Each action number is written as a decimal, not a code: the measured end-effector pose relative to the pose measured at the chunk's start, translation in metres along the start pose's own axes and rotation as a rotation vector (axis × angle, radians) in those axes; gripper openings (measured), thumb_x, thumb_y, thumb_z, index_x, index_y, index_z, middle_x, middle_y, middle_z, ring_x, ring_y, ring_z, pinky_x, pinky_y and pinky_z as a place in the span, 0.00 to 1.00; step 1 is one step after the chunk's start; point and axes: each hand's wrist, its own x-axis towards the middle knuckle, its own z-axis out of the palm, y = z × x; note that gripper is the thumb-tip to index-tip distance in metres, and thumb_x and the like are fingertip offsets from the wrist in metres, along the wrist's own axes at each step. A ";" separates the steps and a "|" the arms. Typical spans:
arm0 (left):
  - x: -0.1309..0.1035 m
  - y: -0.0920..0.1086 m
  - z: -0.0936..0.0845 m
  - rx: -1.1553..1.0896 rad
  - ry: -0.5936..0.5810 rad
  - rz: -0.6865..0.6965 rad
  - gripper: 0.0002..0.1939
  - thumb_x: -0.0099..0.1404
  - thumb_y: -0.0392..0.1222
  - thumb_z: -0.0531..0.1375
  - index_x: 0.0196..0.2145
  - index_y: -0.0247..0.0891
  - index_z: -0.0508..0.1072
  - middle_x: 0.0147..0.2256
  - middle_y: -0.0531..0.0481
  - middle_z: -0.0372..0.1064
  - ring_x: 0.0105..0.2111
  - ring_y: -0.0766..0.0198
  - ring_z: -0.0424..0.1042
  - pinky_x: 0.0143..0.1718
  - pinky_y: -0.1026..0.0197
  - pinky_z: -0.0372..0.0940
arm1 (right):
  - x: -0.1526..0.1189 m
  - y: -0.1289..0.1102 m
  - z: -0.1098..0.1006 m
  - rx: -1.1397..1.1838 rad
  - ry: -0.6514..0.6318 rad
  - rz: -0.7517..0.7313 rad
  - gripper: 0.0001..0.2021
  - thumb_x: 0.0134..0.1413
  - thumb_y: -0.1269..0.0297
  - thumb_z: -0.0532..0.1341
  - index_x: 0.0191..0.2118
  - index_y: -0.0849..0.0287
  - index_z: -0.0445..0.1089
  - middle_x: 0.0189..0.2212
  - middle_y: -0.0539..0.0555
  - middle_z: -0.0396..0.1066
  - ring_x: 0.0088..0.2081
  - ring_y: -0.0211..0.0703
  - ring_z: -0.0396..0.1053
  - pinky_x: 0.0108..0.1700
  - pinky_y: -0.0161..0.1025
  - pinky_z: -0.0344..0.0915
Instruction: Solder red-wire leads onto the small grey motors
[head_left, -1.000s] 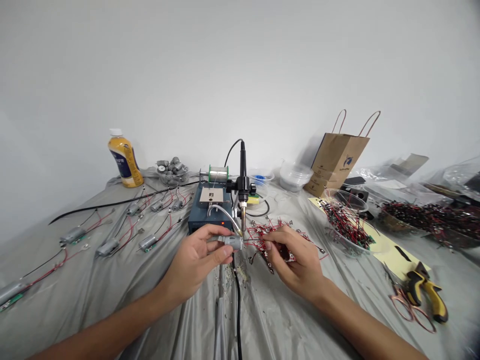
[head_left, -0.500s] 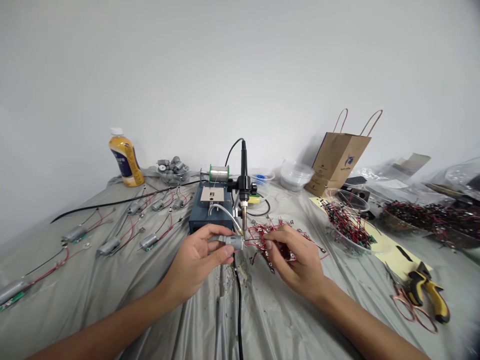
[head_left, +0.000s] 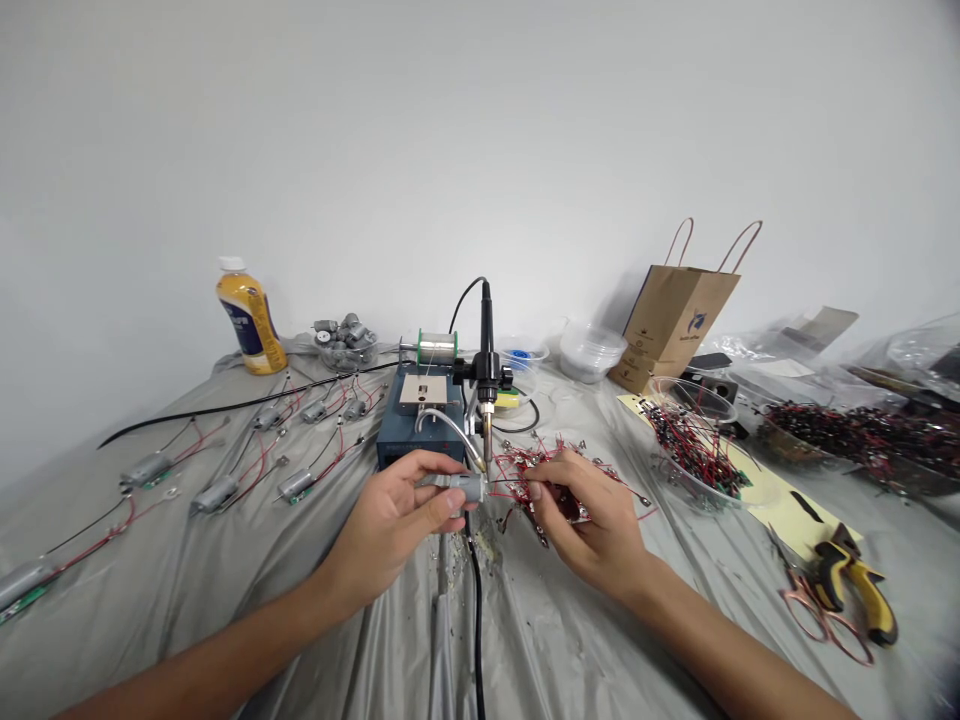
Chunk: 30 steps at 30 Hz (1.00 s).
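Between the thumb and fingers of my left hand (head_left: 405,508) is a small grey electric motor (head_left: 466,488), lying sideways with its terminal end to the right. That end sits at the tip of an upright soldering iron (head_left: 487,400) held in a stand. My right hand (head_left: 589,505) pinches a thin black wire (head_left: 511,482) that runs left to the motor's end. Whether the wire touches the terminal is too small to tell. Behind and under my right fingers lies a pile of red wires with metal tabs (head_left: 551,455). A solder feed tube (head_left: 454,425) ends near the iron's tip.
A blue soldering station (head_left: 390,430) carries a solder spool (head_left: 437,347). Wired motors (head_left: 216,493) lie on the left, near a yellow bottle (head_left: 251,318) and a tub of motors (head_left: 346,345). Rightward are a wire tub (head_left: 697,450), paper bag (head_left: 675,325), scissors (head_left: 814,610) and pliers (head_left: 862,590).
Both hands stay almost still at the iron, with the motor and wire kept in them. The whole view has shifted very slightly.
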 end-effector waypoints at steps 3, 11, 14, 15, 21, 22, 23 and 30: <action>-0.001 0.000 0.000 0.006 -0.002 -0.018 0.17 0.59 0.45 0.71 0.42 0.37 0.74 0.36 0.49 0.77 0.36 0.62 0.78 0.38 0.62 0.75 | -0.001 0.001 0.000 0.012 -0.011 0.009 0.09 0.59 0.76 0.59 0.43 0.57 0.68 0.30 0.51 0.68 0.30 0.35 0.63 0.32 0.35 0.60; -0.001 0.003 0.001 0.019 0.007 -0.015 0.15 0.60 0.45 0.70 0.41 0.37 0.74 0.32 0.52 0.76 0.34 0.65 0.78 0.38 0.64 0.74 | -0.001 0.002 0.001 0.014 -0.032 0.000 0.09 0.59 0.77 0.59 0.42 0.57 0.67 0.31 0.51 0.70 0.32 0.37 0.66 0.34 0.35 0.62; -0.002 0.003 0.001 0.017 0.024 -0.010 0.15 0.59 0.46 0.71 0.40 0.37 0.75 0.33 0.51 0.76 0.34 0.64 0.78 0.37 0.64 0.74 | -0.001 0.002 0.000 0.008 -0.034 -0.007 0.08 0.59 0.76 0.59 0.42 0.57 0.67 0.31 0.51 0.71 0.32 0.37 0.66 0.34 0.36 0.62; -0.002 0.002 0.000 0.016 0.028 -0.006 0.15 0.59 0.46 0.71 0.40 0.37 0.75 0.33 0.51 0.76 0.34 0.64 0.78 0.37 0.64 0.74 | -0.001 0.002 0.000 0.008 -0.033 -0.010 0.08 0.59 0.76 0.59 0.42 0.57 0.67 0.31 0.51 0.71 0.32 0.37 0.66 0.34 0.36 0.62; -0.001 -0.002 -0.002 0.018 0.020 -0.003 0.13 0.60 0.45 0.70 0.40 0.38 0.75 0.34 0.51 0.75 0.34 0.65 0.77 0.38 0.64 0.74 | -0.001 0.000 0.001 0.027 -0.039 -0.017 0.07 0.59 0.76 0.59 0.41 0.57 0.66 0.30 0.51 0.70 0.31 0.36 0.65 0.33 0.35 0.61; -0.001 -0.003 -0.002 0.015 0.015 -0.004 0.13 0.60 0.45 0.70 0.40 0.38 0.75 0.34 0.51 0.74 0.34 0.65 0.77 0.38 0.64 0.74 | -0.001 0.000 0.001 0.030 -0.041 -0.011 0.07 0.59 0.76 0.59 0.40 0.57 0.66 0.30 0.51 0.70 0.31 0.36 0.65 0.33 0.35 0.61; -0.001 -0.003 -0.002 0.011 0.002 -0.007 0.13 0.61 0.45 0.70 0.40 0.38 0.75 0.34 0.51 0.74 0.34 0.65 0.76 0.39 0.63 0.74 | -0.001 0.000 0.001 0.033 -0.047 -0.005 0.07 0.59 0.76 0.59 0.40 0.58 0.66 0.30 0.51 0.69 0.31 0.36 0.64 0.33 0.35 0.60; -0.017 0.005 -0.002 0.029 -0.221 0.043 0.11 0.61 0.42 0.70 0.39 0.40 0.73 0.43 0.49 0.70 0.39 0.66 0.72 0.42 0.62 0.72 | 0.008 -0.004 -0.034 0.188 -0.165 0.128 0.07 0.64 0.65 0.56 0.38 0.60 0.71 0.29 0.52 0.70 0.30 0.36 0.65 0.32 0.35 0.61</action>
